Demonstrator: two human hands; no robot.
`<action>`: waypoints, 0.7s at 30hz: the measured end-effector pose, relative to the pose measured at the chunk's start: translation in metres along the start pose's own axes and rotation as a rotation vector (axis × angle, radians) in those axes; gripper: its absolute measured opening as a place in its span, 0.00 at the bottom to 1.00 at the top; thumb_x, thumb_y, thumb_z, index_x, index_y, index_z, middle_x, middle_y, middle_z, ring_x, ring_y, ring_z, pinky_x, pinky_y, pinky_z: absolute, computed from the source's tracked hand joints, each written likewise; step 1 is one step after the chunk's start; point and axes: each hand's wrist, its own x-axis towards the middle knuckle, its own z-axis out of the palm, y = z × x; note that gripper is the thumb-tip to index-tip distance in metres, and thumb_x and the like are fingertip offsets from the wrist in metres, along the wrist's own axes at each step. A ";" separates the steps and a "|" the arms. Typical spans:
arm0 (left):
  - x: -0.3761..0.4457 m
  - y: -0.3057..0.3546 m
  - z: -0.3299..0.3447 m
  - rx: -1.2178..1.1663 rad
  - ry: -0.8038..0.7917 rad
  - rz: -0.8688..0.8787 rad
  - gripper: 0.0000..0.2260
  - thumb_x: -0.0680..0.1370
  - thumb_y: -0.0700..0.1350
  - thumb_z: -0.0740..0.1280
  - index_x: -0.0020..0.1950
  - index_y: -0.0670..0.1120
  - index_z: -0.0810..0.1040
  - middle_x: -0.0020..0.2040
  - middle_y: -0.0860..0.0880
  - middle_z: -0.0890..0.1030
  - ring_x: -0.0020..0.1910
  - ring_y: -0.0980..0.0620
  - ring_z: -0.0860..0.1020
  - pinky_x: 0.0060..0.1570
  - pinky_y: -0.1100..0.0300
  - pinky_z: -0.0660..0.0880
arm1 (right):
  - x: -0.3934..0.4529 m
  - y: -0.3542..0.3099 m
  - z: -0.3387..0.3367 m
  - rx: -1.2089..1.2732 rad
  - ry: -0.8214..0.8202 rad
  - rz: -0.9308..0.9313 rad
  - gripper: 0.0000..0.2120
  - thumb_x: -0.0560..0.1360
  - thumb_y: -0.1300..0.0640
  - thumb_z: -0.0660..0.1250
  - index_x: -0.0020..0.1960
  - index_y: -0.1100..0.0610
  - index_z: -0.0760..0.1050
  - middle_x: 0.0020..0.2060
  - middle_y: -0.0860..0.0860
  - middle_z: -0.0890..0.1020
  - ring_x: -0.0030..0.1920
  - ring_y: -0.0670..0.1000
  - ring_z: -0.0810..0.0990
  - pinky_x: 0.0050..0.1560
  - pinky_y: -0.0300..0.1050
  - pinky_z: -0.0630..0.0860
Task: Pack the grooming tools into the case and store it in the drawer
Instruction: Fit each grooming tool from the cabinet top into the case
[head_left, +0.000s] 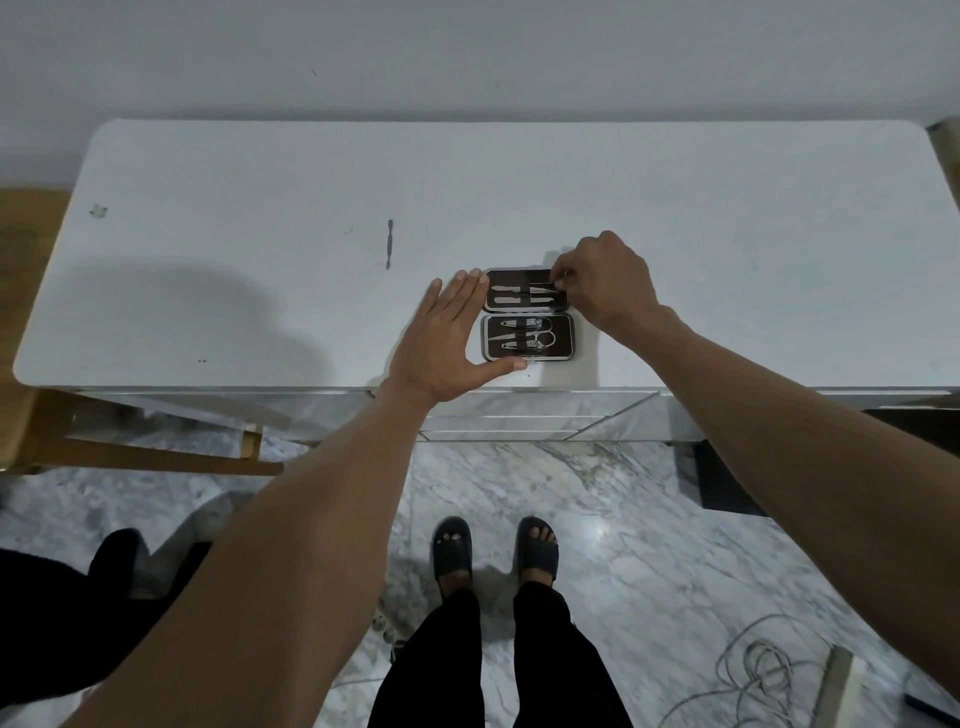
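Lying open near the front edge of the white table top (727, 218), the dark grooming case (528, 314) shows two halves hinged side to side, far half and near half, each with metal tools strapped in. The left hand (447, 338) rests flat on the table against the case's left side, fingers straight and pressed together, thumb stretched along the case's near edge. The right hand (605, 283) hovers over the far half's right end, its fingertips pinching what looks like a thin tool (545, 285) lying in that half; the grip itself is too small to read surely. One more slim tool (389, 244) lies loose on the table, well apart to the left and farther back from the case.

Wide bare table stretches to both sides and behind the case, up to a pale wall. Below the front edge run mirrored drawer fronts (519, 415). The floor is grey-veined marble (649, 545); a wooden chair (47, 415) stands at the left, a coiled cable (753, 670) lies at the lower right, and the person's feet in dark sandals (496, 553) stand centred.
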 end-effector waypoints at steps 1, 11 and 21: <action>0.000 0.000 0.000 -0.001 -0.001 0.000 0.52 0.74 0.77 0.60 0.84 0.41 0.56 0.84 0.45 0.59 0.84 0.49 0.54 0.84 0.49 0.46 | 0.001 0.000 0.000 -0.008 -0.005 -0.002 0.11 0.74 0.61 0.64 0.49 0.52 0.84 0.43 0.55 0.81 0.54 0.58 0.74 0.42 0.49 0.73; 0.000 0.001 0.001 -0.010 0.013 0.003 0.52 0.73 0.77 0.59 0.84 0.40 0.57 0.84 0.45 0.60 0.84 0.48 0.55 0.84 0.49 0.47 | 0.009 -0.008 0.008 0.024 -0.025 -0.001 0.10 0.74 0.61 0.64 0.49 0.55 0.83 0.44 0.55 0.83 0.54 0.57 0.75 0.42 0.46 0.70; 0.000 0.000 0.000 -0.001 0.001 0.006 0.52 0.74 0.77 0.60 0.84 0.41 0.56 0.84 0.45 0.59 0.84 0.48 0.54 0.84 0.49 0.46 | 0.013 -0.008 0.005 0.064 -0.066 -0.026 0.09 0.73 0.62 0.64 0.47 0.55 0.83 0.45 0.54 0.83 0.52 0.57 0.76 0.46 0.49 0.76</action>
